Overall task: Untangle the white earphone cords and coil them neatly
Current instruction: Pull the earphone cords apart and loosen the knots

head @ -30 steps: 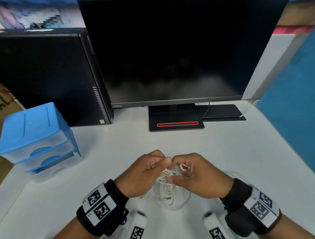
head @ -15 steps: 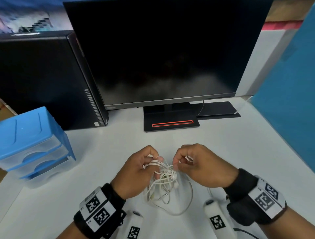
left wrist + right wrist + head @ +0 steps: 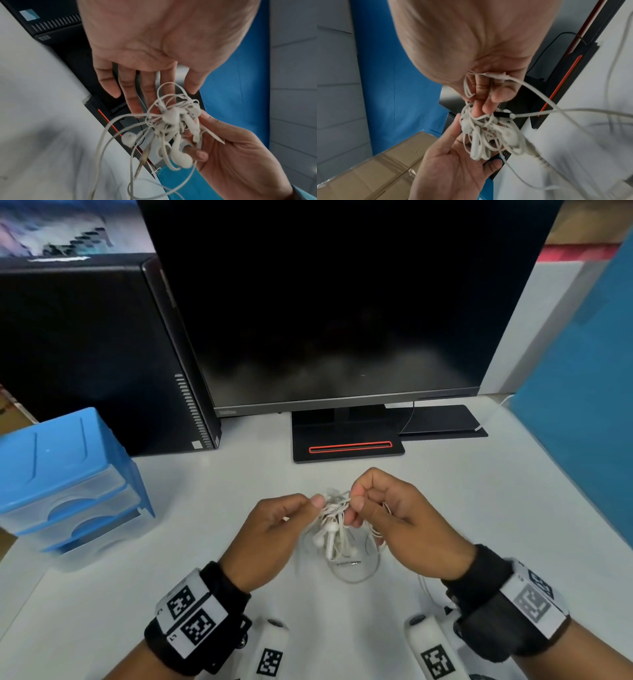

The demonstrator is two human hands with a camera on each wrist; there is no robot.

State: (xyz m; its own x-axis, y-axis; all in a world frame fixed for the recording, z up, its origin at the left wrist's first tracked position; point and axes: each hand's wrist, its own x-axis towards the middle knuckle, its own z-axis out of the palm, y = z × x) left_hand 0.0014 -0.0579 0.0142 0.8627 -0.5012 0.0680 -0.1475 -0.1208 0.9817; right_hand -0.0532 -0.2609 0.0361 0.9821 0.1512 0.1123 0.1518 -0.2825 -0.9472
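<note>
A knot of white earphone cords [image 3: 333, 520] hangs between my two hands above the white desk [image 3: 462, 501]. Several earbuds dangle in it, and a loop with the jack plug [image 3: 350, 563] trails down onto the desk. My left hand [image 3: 313, 505] pinches the left side of the knot between thumb and fingers. My right hand [image 3: 356, 501] has curled fingers and pinches strands at the top right. In the left wrist view the tangle [image 3: 173, 121] sits under my left fingers [image 3: 132, 94]. The right wrist view shows my right fingertips [image 3: 485, 106] hooked into the cords [image 3: 486, 129].
A dark monitor [image 3: 342, 320] on a black stand base [image 3: 347, 448] faces me. A black computer tower [image 3: 85, 354] stands at the back left and a blue drawer unit [image 3: 65, 474] at the left. A blue partition [image 3: 582, 405] borders the right. A cardboard box [image 3: 376, 169] lies beyond.
Half a second ago my hands were drawn apart with strands stretched between them. They have closed in again and the knot now hangs bunched between the fingertips.
</note>
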